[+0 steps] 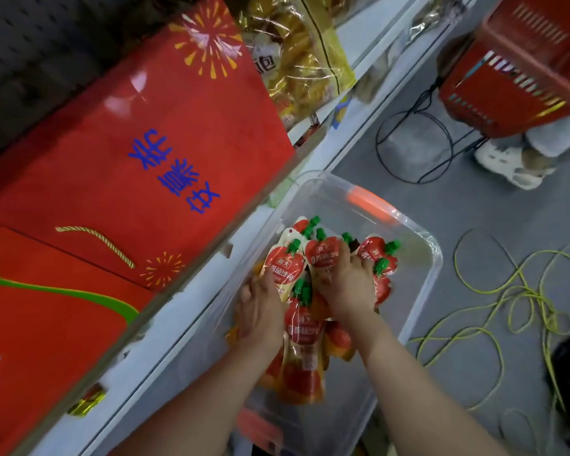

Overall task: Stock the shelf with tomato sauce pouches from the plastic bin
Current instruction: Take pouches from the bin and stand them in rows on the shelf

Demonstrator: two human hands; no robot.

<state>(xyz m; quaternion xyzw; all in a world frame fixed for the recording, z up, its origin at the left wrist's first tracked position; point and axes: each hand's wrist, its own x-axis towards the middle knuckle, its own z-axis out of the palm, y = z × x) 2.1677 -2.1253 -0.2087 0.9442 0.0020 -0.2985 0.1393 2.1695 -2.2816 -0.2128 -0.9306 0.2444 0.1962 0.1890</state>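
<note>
Red-and-white tomato sauce pouches (285,265) with green screw caps are lying in a loose heap inside the clear plastic bin (425,278), several of them overlapping and pointing their caps away from the person. The right hand (347,286) is reaching down onto the middle of the heap, its fingers spread and curling round the tops of a few pouches, gripping them. The left hand (260,309) is resting at the heap's left edge against one pouch; its fingertips are slipping out of sight beneath that pouch, so I cannot tell whether it is grasping or lying flat. An orange latch (371,200) is sitting on the bin's far rim.

The bin is standing on the grey floor just beside the pale shelf (185,311). Large red gift boxes (165,143) with blue lettering are filling the shelf above, and a yellow snack bag (305,64) is leaning next to them. Farther out, a yellow-green cable (507,291) and a black cable (415,146) are looping over the floor, near a red basket (524,60) and a white shoe (507,164).
</note>
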